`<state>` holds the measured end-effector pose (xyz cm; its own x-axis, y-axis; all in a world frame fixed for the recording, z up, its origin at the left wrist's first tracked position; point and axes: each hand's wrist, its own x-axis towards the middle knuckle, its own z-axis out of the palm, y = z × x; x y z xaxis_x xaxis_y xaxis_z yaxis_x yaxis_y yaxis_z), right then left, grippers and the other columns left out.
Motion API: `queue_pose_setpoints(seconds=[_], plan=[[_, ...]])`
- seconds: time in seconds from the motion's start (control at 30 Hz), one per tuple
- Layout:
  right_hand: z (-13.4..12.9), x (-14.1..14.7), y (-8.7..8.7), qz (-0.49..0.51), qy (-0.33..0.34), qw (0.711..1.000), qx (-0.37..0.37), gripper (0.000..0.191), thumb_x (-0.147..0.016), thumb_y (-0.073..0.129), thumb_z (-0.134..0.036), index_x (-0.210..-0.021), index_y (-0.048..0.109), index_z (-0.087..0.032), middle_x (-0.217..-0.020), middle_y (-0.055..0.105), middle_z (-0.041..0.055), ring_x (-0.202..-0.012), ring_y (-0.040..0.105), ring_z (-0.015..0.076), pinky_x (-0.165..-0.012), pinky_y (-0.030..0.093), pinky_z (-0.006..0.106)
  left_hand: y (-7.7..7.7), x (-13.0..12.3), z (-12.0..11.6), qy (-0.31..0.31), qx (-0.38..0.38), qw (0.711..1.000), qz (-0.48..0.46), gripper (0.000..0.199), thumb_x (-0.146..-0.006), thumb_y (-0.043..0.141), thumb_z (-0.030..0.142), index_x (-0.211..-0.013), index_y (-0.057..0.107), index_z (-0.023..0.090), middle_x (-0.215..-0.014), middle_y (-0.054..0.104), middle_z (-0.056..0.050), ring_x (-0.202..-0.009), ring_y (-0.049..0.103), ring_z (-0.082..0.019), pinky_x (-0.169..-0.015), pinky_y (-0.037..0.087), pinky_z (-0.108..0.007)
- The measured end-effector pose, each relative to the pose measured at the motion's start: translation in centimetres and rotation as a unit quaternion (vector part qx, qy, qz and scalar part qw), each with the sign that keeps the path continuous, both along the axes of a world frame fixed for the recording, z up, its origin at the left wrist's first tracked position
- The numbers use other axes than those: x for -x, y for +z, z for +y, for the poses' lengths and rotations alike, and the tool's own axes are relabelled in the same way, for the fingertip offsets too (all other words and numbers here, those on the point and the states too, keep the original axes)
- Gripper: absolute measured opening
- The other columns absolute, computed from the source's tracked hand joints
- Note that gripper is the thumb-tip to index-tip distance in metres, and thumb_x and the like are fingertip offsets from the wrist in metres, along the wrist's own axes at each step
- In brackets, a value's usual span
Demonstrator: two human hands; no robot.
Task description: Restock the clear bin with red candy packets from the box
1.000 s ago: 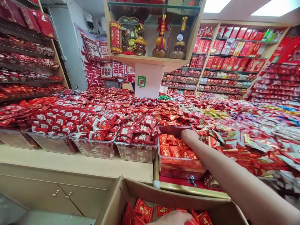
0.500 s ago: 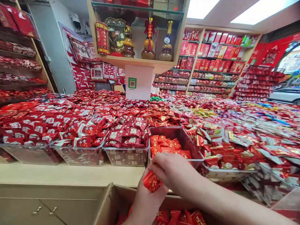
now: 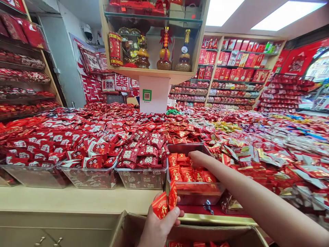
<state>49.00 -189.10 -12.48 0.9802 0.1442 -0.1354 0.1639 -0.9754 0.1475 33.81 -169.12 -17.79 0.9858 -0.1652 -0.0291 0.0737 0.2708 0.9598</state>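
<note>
My left hand [image 3: 160,223] is closed around red candy packets [image 3: 160,206] with gold lettering, at least two of them standing up between thumb and fingers. It is above the cardboard box [image 3: 117,231], where more red packets [image 3: 199,244] show at the bottom edge. My right hand [image 3: 197,159] reaches into the clear plastic bin [image 3: 195,188], at the right rear of the red packets [image 3: 187,174] lined up inside. Its fingers curl downward; their tips, and anything pinched there, are hidden.
Clear bins [image 3: 89,178] heaped with wrapped sweets line the counter [image 3: 77,199] to the left. More piles [image 3: 257,168] spread right and behind. A display cabinet [image 3: 154,71] overhangs the middle on a white post [image 3: 156,99]. A small dark clip-like item [image 3: 208,207] lies before the bin.
My right hand has left my left hand and moved forward into the bin. The packets in my left hand show more fully. The view has tilted up slightly.
</note>
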Motion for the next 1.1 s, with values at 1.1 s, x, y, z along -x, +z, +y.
queue_pose_setpoints(seconds=[1.1], plan=[[-2.1,0.4,-1.4,0.003,-0.090,0.993,-0.078,0.057,-0.068,0.049,-0.006,-0.124,0.035,-0.004,-0.115,0.052,0.0179,-0.101,0.052,0.0227,-0.076,0.042,0.024,-1.2,0.5,-0.3,-0.034,-0.026,0.999,0.005,0.016,-0.065,0.061,0.026,-0.074,0.052,0.015,-0.066,0.060,-0.001,-0.065,0.061,-0.019,-0.055,0.046,-0.026]])
